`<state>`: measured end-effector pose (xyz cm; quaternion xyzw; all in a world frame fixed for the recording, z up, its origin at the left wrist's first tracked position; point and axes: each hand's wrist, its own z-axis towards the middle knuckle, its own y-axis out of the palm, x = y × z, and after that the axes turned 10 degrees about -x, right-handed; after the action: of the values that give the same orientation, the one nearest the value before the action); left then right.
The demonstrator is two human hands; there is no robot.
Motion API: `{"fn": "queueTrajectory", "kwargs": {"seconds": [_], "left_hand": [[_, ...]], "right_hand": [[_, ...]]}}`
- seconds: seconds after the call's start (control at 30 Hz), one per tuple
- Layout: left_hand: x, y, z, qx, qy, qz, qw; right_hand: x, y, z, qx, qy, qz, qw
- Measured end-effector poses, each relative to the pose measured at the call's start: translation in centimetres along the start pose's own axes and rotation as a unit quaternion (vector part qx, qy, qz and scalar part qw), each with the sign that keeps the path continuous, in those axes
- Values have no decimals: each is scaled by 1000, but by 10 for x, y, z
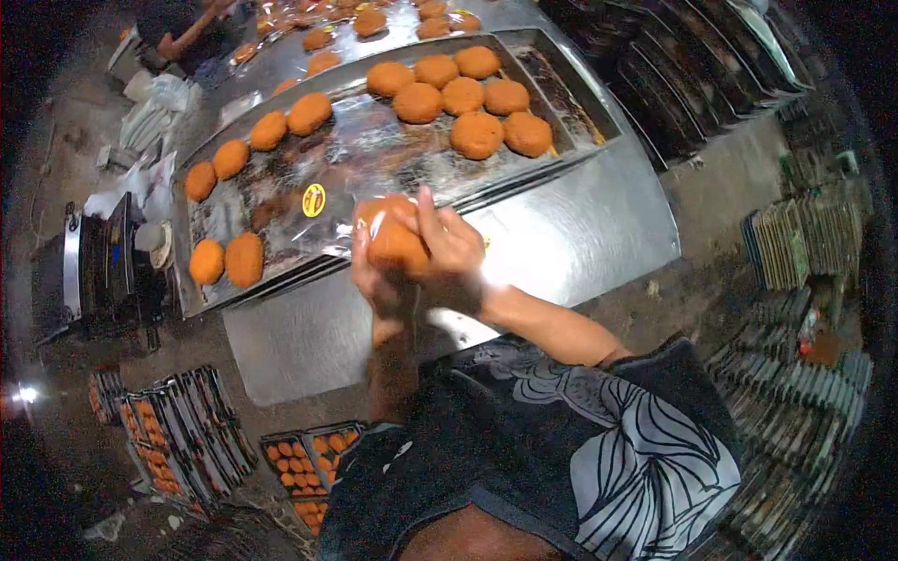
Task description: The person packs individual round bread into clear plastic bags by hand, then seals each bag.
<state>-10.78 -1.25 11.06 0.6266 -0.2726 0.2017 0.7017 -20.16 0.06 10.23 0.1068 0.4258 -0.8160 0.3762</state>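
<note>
Both my hands meet over the near edge of a metal baking tray [580, 98]. My right hand [454, 245] and my left hand [376, 280] hold one round orange bun [391, 245] inside a clear plastic wrapper [337, 187] that bears a small yellow sticker [314, 200]. Several more orange buns [476, 135] lie on the tray, a cluster at its far right and a loose row [245, 259] along its left side.
The tray rests on a steel table [580, 243]. Stacks of dark empty trays [692, 75] stand at the right, more stacks [804, 234] on the floor. Packed boxes of buns [309, 458] lie on the floor at lower left. Another person [187, 28] works at the far end.
</note>
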Motion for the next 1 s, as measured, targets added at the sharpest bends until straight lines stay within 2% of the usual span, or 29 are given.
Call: {"fn": "queueTrajectory", "kwargs": {"seconds": [0.03,0.07,0.13,0.17,0.2,0.27,0.3,0.33,0.37,0.4,0.43,0.47,0.5,0.53,0.6,0.63,0.67,0.73,0.77,0.8,0.83,0.87,0.9,0.93,0.97,1.0], "left_hand": [[-21,-29,3,22,-35,37,998],[-22,-19,0,23,-46,39,998],[-11,17,1,56,-101,-30,993],[-4,25,0,88,-129,-77,985],[-12,29,-10,89,-130,-78,984],[-36,30,-36,-132,-78,35,988],[-70,-39,-21,-63,-272,-17,960],[-90,-49,-27,-148,-219,140,954],[-109,-49,-35,-229,-153,292,916],[-125,-52,-46,-211,-277,348,870],[-144,-57,-50,-291,-282,413,816],[-180,-74,-65,-328,-99,567,749],[-193,-74,-70,-316,-12,648,693],[-203,-85,-72,-315,27,670,671],[-241,-146,-69,-373,71,660,648],[-232,-150,-57,-438,137,561,689],[-226,-156,-52,-437,141,563,687],[-217,-168,-39,-395,-73,584,705],[-194,-159,-22,-389,-179,608,669],[-178,-141,-15,-388,-176,610,668],[-162,-120,-12,-339,-237,560,718],[-146,-101,-14,-285,-300,503,759],[-140,-80,-16,-291,-252,482,787],[-135,-71,-16,-292,-255,483,785],[-130,-65,-14,-269,-316,484,770],[-125,-57,-12,-246,-374,483,752]], "right_hand": [[-2,-7,5,1,7,-1,1000],[-1,-9,3,1,18,-2,1000],[3,-13,1,18,0,83,996],[0,-11,-12,69,53,306,948],[7,-19,-13,68,54,305,948],[27,-41,-18,-25,256,151,955],[60,-42,-18,-95,173,188,962],[72,-49,-9,-61,232,251,938],[108,-44,5,61,139,186,971],[112,-77,40,-13,182,173,968],[106,-77,74,50,227,224,947],[103,-69,107,58,187,225,954],[102,-63,127,66,148,227,960],[105,-62,125,68,141,226,961],[103,-36,95,56,-64,67,994],[101,-43,54,-135,20,210,968],[96,-49,9,-193,81,244,947],[111,-41,-98,-314,256,332,852],[120,-35,-143,-344,277,309,842],[107,-52,-152,-393,324,352,786],[97,-51,-155,-322,411,438,732],[98,-45,-152,-320,412,441,730],[100,-38,-147,-283,428,434,741],[100,-35,-145,-244,443,425,750],[97,-39,-146,-263,448,355,778],[93,-40,-151,-258,448,355,779]]}}
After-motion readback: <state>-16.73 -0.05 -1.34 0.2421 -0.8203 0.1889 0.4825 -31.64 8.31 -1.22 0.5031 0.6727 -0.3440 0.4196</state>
